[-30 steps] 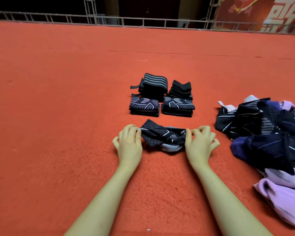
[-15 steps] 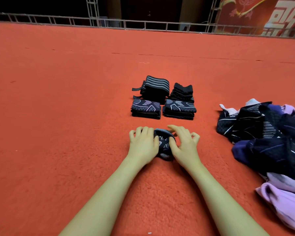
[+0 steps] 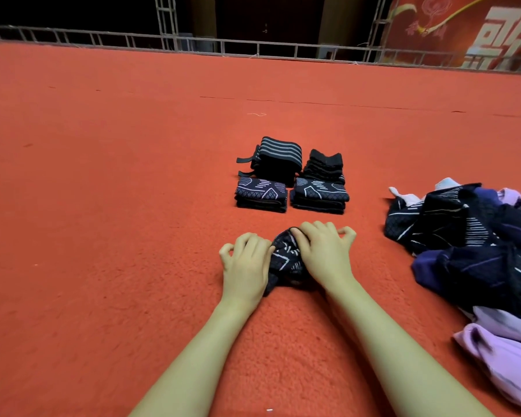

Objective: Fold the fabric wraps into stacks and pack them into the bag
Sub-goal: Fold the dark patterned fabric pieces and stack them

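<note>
A dark navy patterned fabric wrap (image 3: pixel 285 260) lies bunched on the red carpet between my hands. My left hand (image 3: pixel 247 266) grips its left side with curled fingers. My right hand (image 3: pixel 324 254) grips its right side and top edge, fingers curled over the cloth. Beyond it stand folded stacks: a striped black one (image 3: pixel 278 155), a plain black one (image 3: pixel 325 165), and two navy patterned ones (image 3: pixel 260 195) (image 3: pixel 319 195). No bag is in view.
A loose heap of navy and lilac wraps (image 3: pixel 469 245) lies on the carpet at the right, with a lilac piece (image 3: pixel 506 359) nearest me. A metal truss rail (image 3: pixel 253 48) borders the far edge of the red carpet (image 3: pixel 103 206).
My hands have come together, folding the spread wrap in from both sides into a compact bundle. The right hand now lies over its top.
</note>
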Available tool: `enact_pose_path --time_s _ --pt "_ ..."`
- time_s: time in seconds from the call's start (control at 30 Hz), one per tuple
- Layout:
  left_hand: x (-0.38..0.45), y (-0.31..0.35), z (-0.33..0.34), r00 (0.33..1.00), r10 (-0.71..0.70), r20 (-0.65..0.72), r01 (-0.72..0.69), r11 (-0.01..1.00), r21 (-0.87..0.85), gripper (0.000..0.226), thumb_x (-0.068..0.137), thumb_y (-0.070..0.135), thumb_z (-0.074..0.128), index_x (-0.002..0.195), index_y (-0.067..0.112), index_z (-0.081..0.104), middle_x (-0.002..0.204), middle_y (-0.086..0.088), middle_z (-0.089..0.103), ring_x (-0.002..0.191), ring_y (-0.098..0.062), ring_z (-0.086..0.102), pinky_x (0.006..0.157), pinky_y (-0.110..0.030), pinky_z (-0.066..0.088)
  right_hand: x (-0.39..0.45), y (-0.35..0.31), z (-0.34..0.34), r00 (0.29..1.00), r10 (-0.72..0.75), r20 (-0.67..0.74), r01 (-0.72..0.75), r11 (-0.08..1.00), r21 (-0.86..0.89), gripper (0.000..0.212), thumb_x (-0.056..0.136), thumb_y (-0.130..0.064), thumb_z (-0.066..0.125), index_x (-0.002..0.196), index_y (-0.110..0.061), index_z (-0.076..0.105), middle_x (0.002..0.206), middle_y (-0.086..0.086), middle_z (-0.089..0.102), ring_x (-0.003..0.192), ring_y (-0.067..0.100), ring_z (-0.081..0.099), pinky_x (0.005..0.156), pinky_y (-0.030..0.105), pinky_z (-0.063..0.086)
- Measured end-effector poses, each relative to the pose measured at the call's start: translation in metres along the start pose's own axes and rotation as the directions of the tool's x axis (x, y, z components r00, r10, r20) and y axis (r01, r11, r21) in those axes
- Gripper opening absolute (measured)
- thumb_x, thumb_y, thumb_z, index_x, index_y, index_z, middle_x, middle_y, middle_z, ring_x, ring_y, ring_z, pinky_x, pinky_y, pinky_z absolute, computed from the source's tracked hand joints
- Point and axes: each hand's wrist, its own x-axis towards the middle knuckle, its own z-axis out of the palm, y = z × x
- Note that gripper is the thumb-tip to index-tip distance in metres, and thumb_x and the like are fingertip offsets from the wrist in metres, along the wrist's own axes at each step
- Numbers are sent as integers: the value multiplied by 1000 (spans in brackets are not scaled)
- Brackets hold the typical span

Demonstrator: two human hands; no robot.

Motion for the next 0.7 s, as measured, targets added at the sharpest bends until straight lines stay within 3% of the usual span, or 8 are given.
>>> enact_pose_path --time_s 0.1,0.27,0.4,0.57,0.7 --pt "1 -1 0 997 42 -65 -42 999 -6 15 92 25 44 90 22 59 85 9 64 105 -14 50 79 -34 21 -2 3 0 985 141 102 -139 990 -25 32 99 -39 40 80 -23 59 82 -4 61 93 23 51 87 40 17" --pt "0 -1 -4 996 20 -91 -22 1000 -17 10 91 23 44 96 27 51 86 9 65 106 -13 50 79 -33 20 -1 9 3 947 302 113 -308 950 41 35 100 -39 35 82 -22 60 91 -6 51 102 21 43 92 40 16" --pt "2 -4 -2 991 -98 -93 95 995 -34 10 91 26 43 97 27 51 89 6 64 102 -14 48 77 -29 13 3 11 6 941 333 58 -335 942 27 36 100 -37 36 84 -19 63 94 -3 51 102 22 42 91 40 16" --pt "6 -6 -2 941 -319 -115 310 946 -94 29 94 29 37 90 17 64 85 5 61 95 -13 43 78 -26 12 -5 15 16 890 445 100 -447 895 -6 39 100 -37 35 93 -17 67 106 2 56 106 26 41 90 40 17" --pt "11 -8 2 897 -439 52 441 894 -80 32 97 35 34 94 21 63 92 7 58 99 -15 45 84 -32 17 -11 15 17 889 443 119 -450 892 42 38 99 -36 38 86 -15 67 100 3 55 103 26 41 91 40 19"
